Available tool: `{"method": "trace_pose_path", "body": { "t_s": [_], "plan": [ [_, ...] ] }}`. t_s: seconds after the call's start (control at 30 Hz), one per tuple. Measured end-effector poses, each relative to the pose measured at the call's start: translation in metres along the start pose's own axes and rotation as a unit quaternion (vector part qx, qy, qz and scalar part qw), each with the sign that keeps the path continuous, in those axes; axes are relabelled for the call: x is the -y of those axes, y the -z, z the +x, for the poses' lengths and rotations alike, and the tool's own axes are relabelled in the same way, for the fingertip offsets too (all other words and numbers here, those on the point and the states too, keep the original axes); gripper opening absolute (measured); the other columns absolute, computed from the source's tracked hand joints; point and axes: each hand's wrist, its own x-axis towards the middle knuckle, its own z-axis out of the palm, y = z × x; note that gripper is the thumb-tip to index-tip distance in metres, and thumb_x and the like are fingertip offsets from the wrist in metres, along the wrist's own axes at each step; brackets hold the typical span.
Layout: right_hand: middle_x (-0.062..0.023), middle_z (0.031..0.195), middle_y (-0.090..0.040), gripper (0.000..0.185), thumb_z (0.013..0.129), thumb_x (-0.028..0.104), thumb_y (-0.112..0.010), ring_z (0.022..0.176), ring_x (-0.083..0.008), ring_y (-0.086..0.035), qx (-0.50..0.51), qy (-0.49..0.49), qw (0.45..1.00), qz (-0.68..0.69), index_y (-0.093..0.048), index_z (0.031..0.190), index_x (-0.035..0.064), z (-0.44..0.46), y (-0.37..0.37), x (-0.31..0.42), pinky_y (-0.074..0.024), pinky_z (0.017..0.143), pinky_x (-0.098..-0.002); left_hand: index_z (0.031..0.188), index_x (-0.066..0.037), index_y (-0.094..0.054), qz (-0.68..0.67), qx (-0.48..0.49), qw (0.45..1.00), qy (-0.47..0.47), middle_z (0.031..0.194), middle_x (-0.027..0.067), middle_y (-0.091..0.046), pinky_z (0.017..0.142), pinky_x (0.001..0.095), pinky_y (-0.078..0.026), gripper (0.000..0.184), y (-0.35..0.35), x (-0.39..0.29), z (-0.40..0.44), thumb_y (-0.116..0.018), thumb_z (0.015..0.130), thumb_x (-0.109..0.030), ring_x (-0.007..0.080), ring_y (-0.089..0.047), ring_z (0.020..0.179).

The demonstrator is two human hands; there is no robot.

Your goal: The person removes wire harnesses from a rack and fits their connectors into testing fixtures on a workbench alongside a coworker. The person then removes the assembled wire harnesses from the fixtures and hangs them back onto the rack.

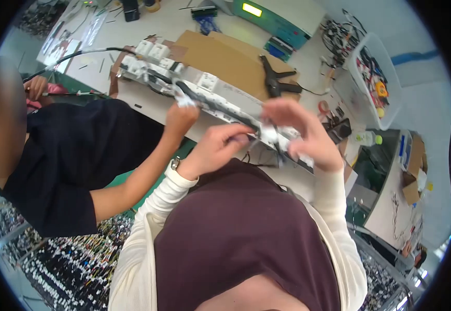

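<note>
Got a dark cable bundle (216,107) lying lengthwise along the white fixture rail (234,95), plus a blurry white piece (269,136) on it toward the rail's right end. Can see the left hand (211,150) on the near side of the rail, thumb and index close together, fingertips right at the bundle, but can't tell if actually pinching it. Also seeing the right hand (311,132) raised over the rail's right end, pretty blurred, thumb and fingers well apart, with nothing visible in the grip. Further toward the rail's left end, spotting a co-worker's hand (181,119) at a white bit (186,99) by the bundle. Past the rail's far side, got flat cardboard (220,57), a black clamp (273,79), then a green instrument (272,22) with a lit display. Beyond the rail's right end, spotting a plastic bin (354,94) full of small stuff
</note>
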Motion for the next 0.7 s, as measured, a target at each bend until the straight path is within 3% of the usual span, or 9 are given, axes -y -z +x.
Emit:
{"method": "trace_pose_path", "body": {
  "t_s": [0.07,0.13,0.2,0.27,0.37,0.4,0.47,0.57,0.7],
  "plan": [
    [-0.0108,0.120,-0.064,0.089,0.063,0.041,-0.092,0.113,-0.0229,-0.064,0.035,-0.049,0.997,-0.055,-0.056,0.133,-0.0014,-0.014,-0.003,0.008,-0.0471,0.101,-0.0370,0.132,-0.007,-0.058,-0.028,0.054,0.998,0.015,0.062,0.0014,-0.045,0.057,0.0288,-0.040,0.048,-0.001,-0.007,-0.003,-0.071,0.086,-0.008,0.0102,-0.047,0.058],
    [-0.0134,0.108,-0.068,0.064,0.066,0.014,-0.083,0.098,-0.0251,-0.069,-0.020,0.022,0.988,-0.152,-0.061,0.124,-0.0019,-0.026,-0.020,0.007,-0.0534,0.089,-0.0347,0.141,-0.010,-0.051,-0.012,0.109,0.992,0.058,0.062,-0.0009,-0.038,0.057,0.0277,-0.037,0.063,0.003,-0.018,-0.003,-0.076,0.084,-0.012,0.0096,-0.042,0.057],
    [-0.0130,0.101,-0.069,0.049,0.067,0.003,-0.076,0.092,-0.0243,-0.069,-0.083,0.114,0.935,-0.325,-0.065,0.115,-0.0019,-0.034,-0.033,0.004,-0.0550,0.083,-0.0336,0.136,-0.008,-0.057,-0.163,0.030,0.986,0.003,0.080,0.0029,-0.067,0.070,0.0250,-0.049,0.051,-0.013,-0.020,-0.005,-0.073,0.087,-0.006,0.0099,-0.063,0.073],
    [-0.0125,0.101,-0.070,0.043,0.069,0.002,-0.075,0.092,-0.0238,-0.069,-0.103,0.138,0.925,-0.340,-0.066,0.112,-0.0017,-0.035,-0.040,0.001,-0.0550,0.081,-0.0338,0.121,-0.004,-0.068,-0.093,-0.010,0.994,-0.053,0.088,0.0064,-0.073,0.074,0.0249,-0.052,0.033,-0.005,-0.015,-0.005,-0.070,0.088,-0.002,0.0117,-0.069,0.081],
    [-0.0120,0.100,-0.070,0.034,0.073,0.002,-0.074,0.094,-0.0234,-0.068,-0.147,0.136,0.932,-0.302,-0.067,0.107,-0.0018,-0.028,-0.034,-0.012,-0.0546,0.081,-0.0340,0.094,-0.002,-0.074,-0.030,-0.138,0.990,0.020,0.077,0.0058,-0.067,0.066,0.0308,-0.047,0.007,0.016,-0.007,-0.008,-0.071,0.088,-0.004,0.0136,-0.058,0.070],
    [-0.0121,0.100,-0.070,0.031,0.075,0.002,-0.074,0.095,-0.0236,-0.068,-0.170,0.112,0.948,-0.244,-0.068,0.105,-0.0022,-0.021,-0.029,-0.016,-0.0541,0.083,-0.0341,0.095,-0.002,-0.074,0.138,-0.180,0.962,-0.156,0.078,0.0039,-0.068,0.084,0.0375,-0.043,0.009,0.034,-0.014,0.012,-0.067,0.092,-0.007,0.0155,-0.058,0.089],
    [-0.0122,0.104,-0.069,0.034,0.079,0.007,-0.074,0.100,-0.0239,-0.067,-0.148,0.111,0.950,-0.251,-0.066,0.111,-0.0024,-0.007,-0.018,-0.016,-0.0521,0.092,-0.0356,0.098,-0.002,-0.074,0.003,-0.208,0.978,0.011,0.082,0.0040,-0.070,0.099,0.0399,-0.033,0.012,0.033,-0.015,0.005,-0.064,0.095,-0.010,0.0164,-0.053,0.101],
    [-0.0112,0.109,-0.069,0.050,0.082,0.019,-0.076,0.107,-0.0233,-0.066,-0.166,0.132,0.960,-0.180,-0.060,0.123,-0.0046,0.014,-0.027,-0.004,-0.0467,0.103,-0.0382,0.101,-0.002,-0.073,-0.007,-0.188,0.981,-0.049,0.086,0.0055,-0.072,0.102,0.0373,-0.032,0.016,0.028,-0.015,0.009,-0.063,0.097,-0.012,0.0161,-0.056,0.095],
    [-0.0104,0.106,-0.069,0.062,0.077,0.016,-0.080,0.107,-0.0216,-0.065,-0.135,0.114,0.966,-0.187,-0.055,0.131,-0.0024,0.030,-0.038,0.018,-0.0457,0.104,-0.0381,0.103,-0.001,-0.073,-0.069,-0.182,0.979,-0.067,0.089,0.0063,-0.073,0.105,0.0359,-0.031,0.016,0.020,-0.023,0.011,-0.062,0.098,-0.012,0.0147,-0.059,0.092]
  ]
}}
